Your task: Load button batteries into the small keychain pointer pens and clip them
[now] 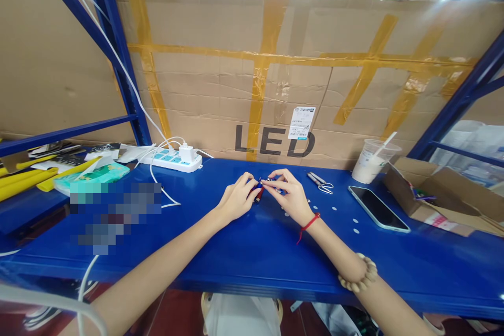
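Note:
My left hand (238, 197) and my right hand (290, 195) meet over the middle of the blue table, their fingertips nearly touching. Both sets of fingers are closed in a pinch around small parts. A slim red and dark piece (259, 194) sticks out below the left fingertips; its kind is too small to make out. Something blue and shiny shows at the right fingers, partly hidden by them. Several small pale discs (334, 208) lie on the table to the right of my right hand. Behind them rests a small pair of scissors or snips (325, 187).
On the right are a phone (378, 209), a drink cup with a straw (372, 160) and an open cardboard box (444, 199). A white power strip (173, 160) with cables stands back left, near a green packet (94, 176). A large cardboard panel (212, 94) closes off the back.

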{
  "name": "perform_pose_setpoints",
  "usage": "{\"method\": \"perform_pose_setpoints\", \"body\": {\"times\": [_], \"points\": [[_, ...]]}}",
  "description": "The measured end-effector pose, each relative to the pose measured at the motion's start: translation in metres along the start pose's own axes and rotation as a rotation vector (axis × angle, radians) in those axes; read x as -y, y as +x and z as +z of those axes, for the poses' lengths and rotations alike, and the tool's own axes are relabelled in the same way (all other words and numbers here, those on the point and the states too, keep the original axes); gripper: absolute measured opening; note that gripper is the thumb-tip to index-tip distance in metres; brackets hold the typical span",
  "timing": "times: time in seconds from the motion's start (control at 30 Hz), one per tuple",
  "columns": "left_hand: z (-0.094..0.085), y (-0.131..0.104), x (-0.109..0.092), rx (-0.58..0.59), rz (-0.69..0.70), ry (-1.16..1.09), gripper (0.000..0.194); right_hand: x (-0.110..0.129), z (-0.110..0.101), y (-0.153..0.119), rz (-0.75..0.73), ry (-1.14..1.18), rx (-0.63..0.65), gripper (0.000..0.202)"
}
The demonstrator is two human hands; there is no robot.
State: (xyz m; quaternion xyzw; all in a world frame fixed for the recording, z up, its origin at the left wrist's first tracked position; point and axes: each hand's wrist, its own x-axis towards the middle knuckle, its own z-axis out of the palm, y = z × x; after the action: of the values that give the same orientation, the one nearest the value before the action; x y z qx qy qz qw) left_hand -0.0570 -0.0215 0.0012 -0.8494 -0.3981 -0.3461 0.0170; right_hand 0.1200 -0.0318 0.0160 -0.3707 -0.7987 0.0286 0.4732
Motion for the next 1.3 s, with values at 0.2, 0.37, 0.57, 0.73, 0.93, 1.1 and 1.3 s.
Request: {"method": "perform_pose_setpoints", "body": {"times": [0.2, 0.37, 0.57, 0.73, 0.93, 1.1, 1.3], "points": [[0.000, 0.000, -0.001, -0.012, 0.015, -0.005, 0.023, -0.005, 0.001, -0.002, -0.013, -0.024, 0.039, 0.021], [0.003, -0.001, 0.001, -0.007, 0.032, 0.001, 0.024, -0.006, 0.001, -0.002, 0.035, -0.055, 0.098, 0.020], [0.004, -0.001, 0.003, 0.023, 0.052, 0.049, 0.024, -0.001, -0.003, -0.001, 0.046, -0.066, 0.135, 0.020], [-0.001, 0.000, 0.000, 0.031, 0.022, 0.088, 0.025, 0.002, -0.005, -0.001, 0.015, -0.098, 0.103, 0.021], [-0.011, 0.004, -0.003, 0.027, -0.011, 0.095, 0.019, 0.004, -0.007, -0.001, 0.006, -0.164, 0.083, 0.025], [-0.011, 0.004, 0.001, 0.109, 0.036, 0.129, 0.015, 0.008, -0.012, 0.002, 0.100, -0.207, 0.123, 0.026], [-0.007, 0.005, 0.008, 0.161, 0.222, 0.173, 0.018, 0.005, -0.013, 0.004, 0.195, -0.341, 0.298, 0.030]]}}
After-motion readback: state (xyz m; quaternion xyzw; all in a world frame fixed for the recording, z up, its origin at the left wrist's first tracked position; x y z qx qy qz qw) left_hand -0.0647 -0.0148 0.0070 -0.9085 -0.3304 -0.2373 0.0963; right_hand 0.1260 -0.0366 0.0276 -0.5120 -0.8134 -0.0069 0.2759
